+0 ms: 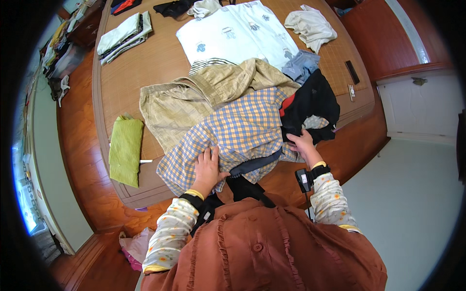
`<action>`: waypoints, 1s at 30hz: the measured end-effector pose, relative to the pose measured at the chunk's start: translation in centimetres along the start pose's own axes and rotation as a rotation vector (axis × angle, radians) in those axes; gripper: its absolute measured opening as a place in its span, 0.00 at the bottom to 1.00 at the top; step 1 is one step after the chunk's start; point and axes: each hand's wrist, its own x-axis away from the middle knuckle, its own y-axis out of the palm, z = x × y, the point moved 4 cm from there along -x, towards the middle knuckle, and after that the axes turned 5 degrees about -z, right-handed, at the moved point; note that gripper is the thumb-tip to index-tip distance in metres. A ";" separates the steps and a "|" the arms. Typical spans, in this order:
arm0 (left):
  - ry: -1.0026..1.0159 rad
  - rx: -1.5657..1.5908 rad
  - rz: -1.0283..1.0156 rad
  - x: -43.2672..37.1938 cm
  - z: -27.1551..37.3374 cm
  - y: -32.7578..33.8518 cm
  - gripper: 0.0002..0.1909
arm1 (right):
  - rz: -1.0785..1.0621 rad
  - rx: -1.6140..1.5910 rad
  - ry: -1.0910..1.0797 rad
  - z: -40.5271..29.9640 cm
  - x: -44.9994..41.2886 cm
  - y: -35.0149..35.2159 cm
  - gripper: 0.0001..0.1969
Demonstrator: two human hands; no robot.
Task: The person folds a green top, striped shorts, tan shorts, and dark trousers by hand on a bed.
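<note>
A blue-and-orange checked garment [247, 123] lies spread along the near edge of the mat-covered bed. My left hand [207, 169] rests on its lower left part, fingers extended and thumb apart. My right hand [304, 145] touches its right side, where it meets a bunched black garment [316, 98]; whether the fingers grip cloth is hidden. A dark waistband or strip [256, 163] shows along the checked garment's near edge. Beyond it lie crumpled khaki trousers or shorts [178, 109] with an elastic waist.
A folded green cloth [126, 152] lies left, a folded stack of clothes [123, 38] farther back. White printed fabric [233, 32], a crumpled white garment [311, 27] and light-blue denim [301, 67] lie beyond. A dark remote-like object [352, 72] and white remote [351, 93] lie right.
</note>
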 end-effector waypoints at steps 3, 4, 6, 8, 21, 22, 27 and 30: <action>-0.067 -0.125 0.067 -1.2 -0.1 2.4 0.39 | -0.077 -0.095 0.037 0.8 -0.5 0.7 0.13; -0.098 -0.077 0.058 -1.7 -0.8 3.1 0.34 | -0.096 -0.189 0.015 -0.1 -0.1 0.8 0.12; -0.115 0.007 0.080 -2.5 -2.5 3.7 0.22 | -0.166 -0.392 -0.040 -0.7 -0.3 0.3 0.10; -0.158 0.228 0.191 -2.9 -4.5 3.0 0.12 | -0.227 -0.598 -0.131 -1.9 -0.3 -1.0 0.09; -0.487 1.231 0.608 -0.3 -15.7 -8.1 0.06 | -0.116 0.800 -0.519 4.8 0.1 2.2 0.32; -0.505 1.249 0.601 -0.4 -16.4 -7.8 0.06 | -0.081 0.823 -0.361 5.8 -0.3 2.2 0.29; -0.537 0.968 0.523 -1.3 -16.4 -7.6 0.08 | -0.344 -0.011 -0.109 7.3 0.0 1.3 0.13; -0.375 0.410 0.525 -1.2 -16.1 -7.6 0.17 | -0.421 -0.231 -0.155 -0.2 4.9 -1.5 0.14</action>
